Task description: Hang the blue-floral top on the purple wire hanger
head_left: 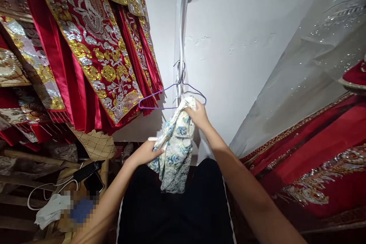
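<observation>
A white cloth garment with blue and yellow flowers (178, 148) hangs between my hands, its exact kind unclear through the folds. My right hand (198, 115) grips the garment's top, close to the bottom bar of a purple clothes hanger (160, 92). Lower down, my left hand (147, 153) pinches the garment's left edge, and a small pale flat item shows beside those fingers. The hanger's hook catches on a white strap or cord (181, 26) that runs down the wall. Part of the hanger's bar is hidden behind the cloth.
Red embroidered costumes with gold and silver (100, 45) hang at the left. On the right are a sheer sparkly veil (303, 61) and a red beaded dress (323, 141). A wooden chair (104, 171) at lower left carries a phone (94, 183), a white cable and tissue.
</observation>
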